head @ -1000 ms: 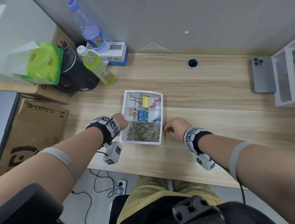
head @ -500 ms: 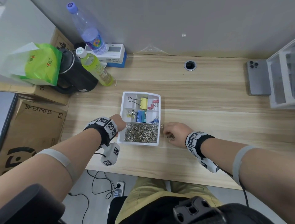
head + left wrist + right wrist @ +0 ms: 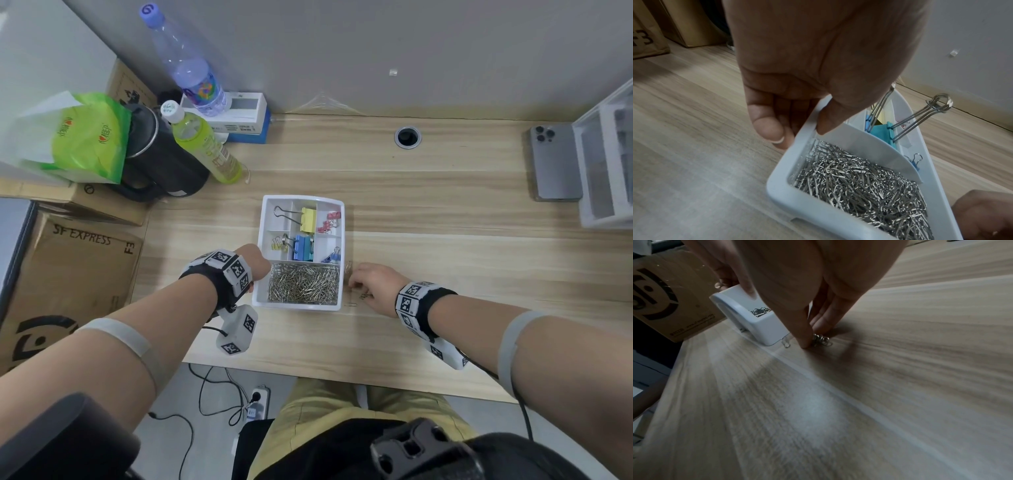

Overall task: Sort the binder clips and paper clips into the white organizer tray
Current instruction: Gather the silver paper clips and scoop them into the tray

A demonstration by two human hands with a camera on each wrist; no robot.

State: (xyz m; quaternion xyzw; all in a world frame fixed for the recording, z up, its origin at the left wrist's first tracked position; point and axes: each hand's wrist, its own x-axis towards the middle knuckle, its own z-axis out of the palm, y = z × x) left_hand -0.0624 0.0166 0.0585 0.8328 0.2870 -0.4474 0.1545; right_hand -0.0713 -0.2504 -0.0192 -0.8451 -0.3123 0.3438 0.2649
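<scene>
White organizer tray point(image 3: 337, 202): sits flat near the front middle of the wooden worktop point(image 3: 428, 212). Seven compartments, six small ones at the far end and one long one across the near end.

Paper clips, sorted point(image 3: 303, 284): a dense silver heap filling the long near compartment.

Binder clips, sorted: one large yellow clip point(image 3: 308, 219) in the far middle cell with its wire handles reaching into the far left cell; small pink clips point(image 3: 329, 222) far right; small yellow clips point(image 3: 276, 244) in the left cell of the second row; large blue clips point(image 3: 304, 247) beside them in the middle; a small blue clip point(image 3: 333, 256) at right.

Paper clips, loose point(image 3: 821, 339): a small bunch on the worktop just beside the tray's right near corner, plus one single clip point(image 3: 786, 344) lying by the tray wall.

Left hand point(image 3: 818, 65): grips the tray's left wall, thumb over the rim on the inside, fingers point(image 3: 768, 123) down the outside.

Right hand point(image 3: 375, 284): lowered to the worktop right of the tray, fingers pointed downward, thumb tip point(image 3: 804, 342) and fingertips closing on the loose bunch in a pinch.

Other stock: two bottles, a black kettle, a green bag and cardboard boxes at far left; a phone point(image 3: 555, 164) lying flat at far right.
</scene>
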